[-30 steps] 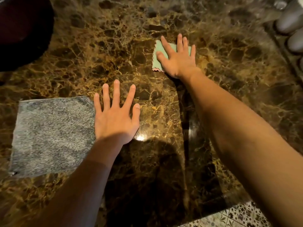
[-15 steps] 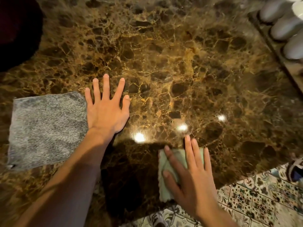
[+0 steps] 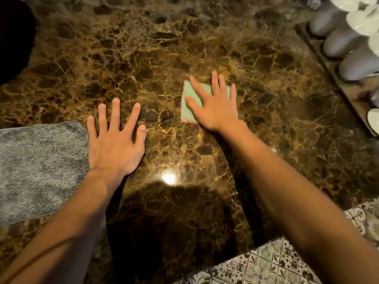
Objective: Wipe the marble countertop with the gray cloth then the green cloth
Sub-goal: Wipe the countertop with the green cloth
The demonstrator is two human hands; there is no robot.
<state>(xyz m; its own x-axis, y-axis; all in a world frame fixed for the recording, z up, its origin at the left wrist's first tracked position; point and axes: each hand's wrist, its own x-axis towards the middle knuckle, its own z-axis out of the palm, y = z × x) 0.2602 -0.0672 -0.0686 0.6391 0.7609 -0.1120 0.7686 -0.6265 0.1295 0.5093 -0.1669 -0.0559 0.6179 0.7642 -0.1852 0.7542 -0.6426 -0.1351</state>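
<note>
A brown marble countertop (image 3: 205, 44) fills the view. My right hand (image 3: 215, 105) lies flat, fingers spread, pressing the small folded green cloth (image 3: 189, 99) onto the stone at centre right; most of the cloth is hidden under the palm. My left hand (image 3: 114, 144) rests flat on the bare marble with fingers apart, holding nothing. Its little-finger side touches the right edge of the gray cloth (image 3: 39, 169), which lies spread flat at the left.
A row of pale rounded bottles or jars (image 3: 340, 42) stands along a ledge at the right edge. A dark round object (image 3: 14, 37) sits at the far left. The counter's front edge gives way to patterned floor tiles (image 3: 266, 263) at the bottom right.
My right hand slid the green cloth from the near front edge back up toward the middle of the counter. The left hand stayed flat beside the gray cloth.
</note>
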